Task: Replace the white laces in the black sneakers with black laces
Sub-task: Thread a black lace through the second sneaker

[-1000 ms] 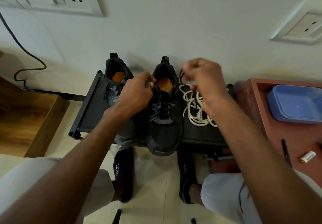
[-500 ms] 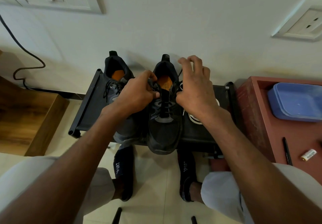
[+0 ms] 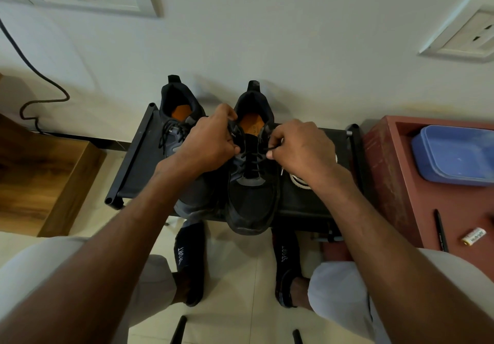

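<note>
Two black mesh sneakers with orange insoles are sitting side by side on a low black fabric-topped rack (image 3: 133,161) against the wall. The right-hand sneaker (image 3: 251,199) is carrying black laces (image 3: 250,160) through its eyelets, and both hands are working at its collar. The left hand (image 3: 211,143) is curling its grip round the left edge of the tongue opening; the right hand (image 3: 302,151) is pinching an end of the black lace narrowly between thumb and forefinger. The left-hand sneaker (image 3: 179,119) is lying just beside it, also laced in black. A coil of white laces (image 3: 298,181) is resting on the rack under the right wrist, mostly hidden. To the right, a reddish-brown worktop (image 3: 387,172) is bearing a blue plastic tub (image 3: 454,153), a black pen (image 3: 440,230) and a small battery (image 3: 474,236).
</note>
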Demonstrator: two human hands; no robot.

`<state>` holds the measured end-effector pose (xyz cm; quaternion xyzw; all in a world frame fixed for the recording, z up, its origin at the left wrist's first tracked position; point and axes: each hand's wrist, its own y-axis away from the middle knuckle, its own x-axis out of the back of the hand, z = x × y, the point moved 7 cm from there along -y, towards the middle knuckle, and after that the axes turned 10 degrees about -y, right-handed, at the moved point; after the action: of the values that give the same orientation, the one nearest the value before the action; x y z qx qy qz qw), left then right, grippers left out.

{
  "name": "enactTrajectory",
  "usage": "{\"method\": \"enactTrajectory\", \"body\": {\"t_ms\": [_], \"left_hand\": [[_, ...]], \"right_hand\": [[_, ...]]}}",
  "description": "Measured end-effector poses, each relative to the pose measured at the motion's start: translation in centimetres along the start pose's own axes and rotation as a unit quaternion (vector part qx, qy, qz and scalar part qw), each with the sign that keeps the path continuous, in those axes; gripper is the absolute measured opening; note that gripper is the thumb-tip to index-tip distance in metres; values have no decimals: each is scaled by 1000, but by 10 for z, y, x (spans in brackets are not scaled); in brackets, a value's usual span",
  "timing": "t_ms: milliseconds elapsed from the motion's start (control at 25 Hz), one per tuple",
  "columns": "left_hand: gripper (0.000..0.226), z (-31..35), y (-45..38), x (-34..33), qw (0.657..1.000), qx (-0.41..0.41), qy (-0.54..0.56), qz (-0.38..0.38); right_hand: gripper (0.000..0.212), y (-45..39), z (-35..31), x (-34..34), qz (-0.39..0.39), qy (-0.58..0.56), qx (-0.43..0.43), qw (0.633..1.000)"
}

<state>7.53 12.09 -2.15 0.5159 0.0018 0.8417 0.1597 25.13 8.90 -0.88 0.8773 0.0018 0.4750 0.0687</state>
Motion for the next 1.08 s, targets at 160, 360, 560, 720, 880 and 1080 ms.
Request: {"method": "enactTrajectory", "body": {"t_ms": [160, 360, 560, 720, 880, 1080], "left_hand": [[58, -7, -2, 0, 1000, 21, -5, 13], [53, -3, 0, 1, 999, 15, -41, 27], [32, 7, 1, 20, 986, 22, 141, 89], [41, 15, 7, 20, 934, 58, 348, 57], [54, 20, 10, 6, 909, 74, 411, 1], [64, 29, 10, -2, 885, 70, 456, -65]], "right_hand": [[6, -7, 15, 9, -51, -128, -50, 989], [11, -6, 27, 7, -89, -119, -132, 980], [22, 14, -17, -3, -315, -459, -144, 818], [27, 8, -17, -5, -277, -486, -134, 818], [33, -2, -9, 1, -205, -501, -126, 831], [26, -4, -4, 9, -131, -495, -130, 849]]}}
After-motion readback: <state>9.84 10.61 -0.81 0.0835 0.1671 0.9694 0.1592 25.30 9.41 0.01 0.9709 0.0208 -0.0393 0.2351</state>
